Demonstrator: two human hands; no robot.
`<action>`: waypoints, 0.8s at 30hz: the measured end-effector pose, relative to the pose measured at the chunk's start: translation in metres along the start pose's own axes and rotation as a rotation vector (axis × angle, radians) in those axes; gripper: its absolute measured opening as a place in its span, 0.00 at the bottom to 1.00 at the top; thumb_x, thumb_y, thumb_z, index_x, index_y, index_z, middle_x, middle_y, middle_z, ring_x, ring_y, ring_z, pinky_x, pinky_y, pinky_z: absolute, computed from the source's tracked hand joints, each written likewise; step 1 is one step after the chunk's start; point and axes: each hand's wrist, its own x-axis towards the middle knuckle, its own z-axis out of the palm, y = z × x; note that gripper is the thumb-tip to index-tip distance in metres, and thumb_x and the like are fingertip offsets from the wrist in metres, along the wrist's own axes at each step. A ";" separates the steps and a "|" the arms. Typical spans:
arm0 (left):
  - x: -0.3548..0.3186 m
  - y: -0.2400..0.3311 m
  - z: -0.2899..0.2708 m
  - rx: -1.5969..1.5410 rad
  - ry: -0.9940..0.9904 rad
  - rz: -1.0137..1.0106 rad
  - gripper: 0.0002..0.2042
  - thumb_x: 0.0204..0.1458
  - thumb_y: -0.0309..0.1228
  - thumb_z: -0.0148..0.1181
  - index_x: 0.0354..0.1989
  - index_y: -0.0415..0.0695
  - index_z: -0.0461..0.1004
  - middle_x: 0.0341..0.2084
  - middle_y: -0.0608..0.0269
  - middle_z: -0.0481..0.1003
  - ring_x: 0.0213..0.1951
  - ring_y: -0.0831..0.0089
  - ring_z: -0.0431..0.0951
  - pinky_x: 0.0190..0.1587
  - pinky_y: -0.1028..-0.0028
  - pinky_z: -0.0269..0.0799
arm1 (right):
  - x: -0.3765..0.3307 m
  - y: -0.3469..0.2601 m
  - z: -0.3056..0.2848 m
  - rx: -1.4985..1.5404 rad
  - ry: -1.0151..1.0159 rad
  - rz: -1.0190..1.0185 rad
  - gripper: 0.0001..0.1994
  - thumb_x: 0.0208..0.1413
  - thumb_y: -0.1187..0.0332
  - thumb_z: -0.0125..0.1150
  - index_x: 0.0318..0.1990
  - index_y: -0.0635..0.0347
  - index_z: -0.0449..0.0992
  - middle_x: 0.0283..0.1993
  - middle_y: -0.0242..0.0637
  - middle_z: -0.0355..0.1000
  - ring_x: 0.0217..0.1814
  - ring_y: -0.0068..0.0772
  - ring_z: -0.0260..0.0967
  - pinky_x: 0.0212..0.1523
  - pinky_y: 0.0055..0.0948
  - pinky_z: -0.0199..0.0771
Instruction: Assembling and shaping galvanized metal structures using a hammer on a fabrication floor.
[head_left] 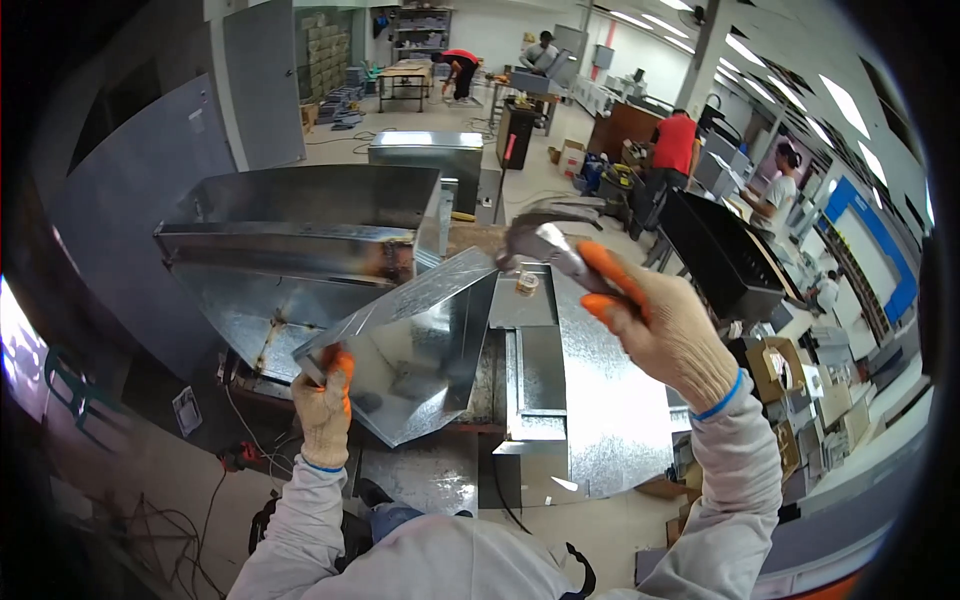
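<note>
My left hand (324, 410), in a cream work glove with orange fingertips, is closed on the near left corner of an open sheet-metal box (425, 345). The box sits tilted at the bench. In a matching glove, my right hand (665, 325) grips a hammer (545, 250) with a shiny metal shaft. Its head, smeared by motion, hangs at the box's upper right corner; whether it touches the metal I cannot tell. Just right of the hammer head, a small clear container (527, 283) rests on a metal piece.
Behind the box stands a larger metal trough (300, 215) with scorched weld marks. Flat galvanized sheet (615, 390) and a metal frame (540, 372) lie to the right. A red power tool (238, 457) and cables are on the floor at left. Several people work farther back.
</note>
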 end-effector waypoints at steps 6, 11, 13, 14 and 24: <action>0.002 0.002 0.001 -0.006 -0.013 -0.025 0.16 0.51 0.29 0.71 0.46 0.32 0.78 0.38 0.64 0.79 0.37 0.78 0.77 0.44 0.77 0.73 | -0.002 -0.002 0.006 0.285 0.147 0.049 0.26 0.63 0.74 0.59 0.69 0.57 0.65 0.29 0.29 0.70 0.22 0.15 0.61 0.22 0.20 0.65; 0.000 0.010 0.019 0.009 -0.052 -0.068 0.13 0.52 0.29 0.69 0.43 0.34 0.79 0.32 0.69 0.77 0.31 0.82 0.73 0.36 0.80 0.68 | -0.002 -0.005 0.011 0.009 -0.024 -0.129 0.30 0.56 0.76 0.64 0.67 0.60 0.66 0.27 0.37 0.71 0.24 0.20 0.66 0.25 0.25 0.70; -0.002 0.020 0.021 0.019 -0.015 -0.097 0.12 0.52 0.29 0.69 0.42 0.35 0.80 0.30 0.70 0.76 0.29 0.84 0.71 0.33 0.81 0.66 | -0.006 -0.025 -0.001 0.086 -0.058 -0.066 0.30 0.56 0.77 0.63 0.68 0.60 0.66 0.28 0.37 0.72 0.24 0.19 0.66 0.25 0.24 0.70; -0.001 0.021 0.022 0.039 -0.029 -0.095 0.12 0.53 0.29 0.68 0.42 0.35 0.80 0.29 0.71 0.76 0.28 0.84 0.70 0.32 0.82 0.64 | -0.009 -0.030 -0.002 0.182 0.022 -0.075 0.29 0.57 0.78 0.63 0.68 0.59 0.66 0.28 0.37 0.72 0.24 0.19 0.66 0.25 0.24 0.70; 0.002 0.014 0.018 0.092 -0.064 -0.055 0.15 0.52 0.31 0.68 0.44 0.34 0.80 0.32 0.70 0.76 0.30 0.84 0.70 0.34 0.82 0.65 | -0.013 -0.018 0.006 0.139 0.017 -0.070 0.27 0.60 0.77 0.61 0.68 0.56 0.66 0.27 0.30 0.73 0.23 0.16 0.65 0.25 0.22 0.69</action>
